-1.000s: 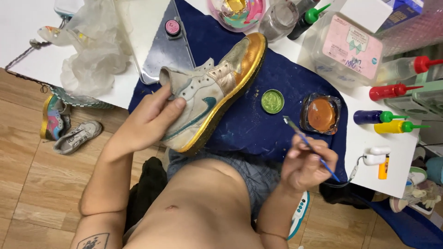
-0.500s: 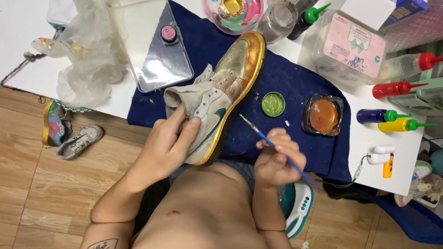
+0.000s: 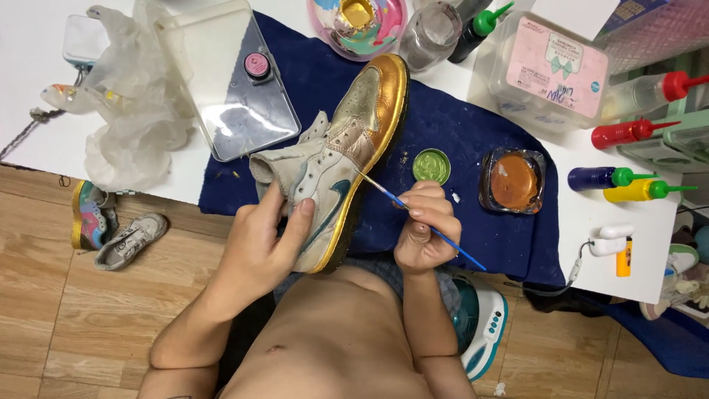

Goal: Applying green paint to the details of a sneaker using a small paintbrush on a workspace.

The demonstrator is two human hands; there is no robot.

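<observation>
Left hand [image 3: 258, 247] grips heel of high-top sneaker [image 3: 341, 159], lying on blue cloth [image 3: 458, 133], long axis diagonal, gold toe pointing up-right away from person. Right hand [image 3: 422, 233] pinches thin paintbrush [image 3: 413, 214], tip touching sneaker's side.

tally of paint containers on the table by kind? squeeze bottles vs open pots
Squeeze bottles: 5: green-capped dark, red-capped clear, red, blue, yellow
Open paint pots: 2: green pot, orange pot
Small pink-lidded jar: 1
Total: 8
The right hand holds the brush; the left hand holds the shoe.
</observation>
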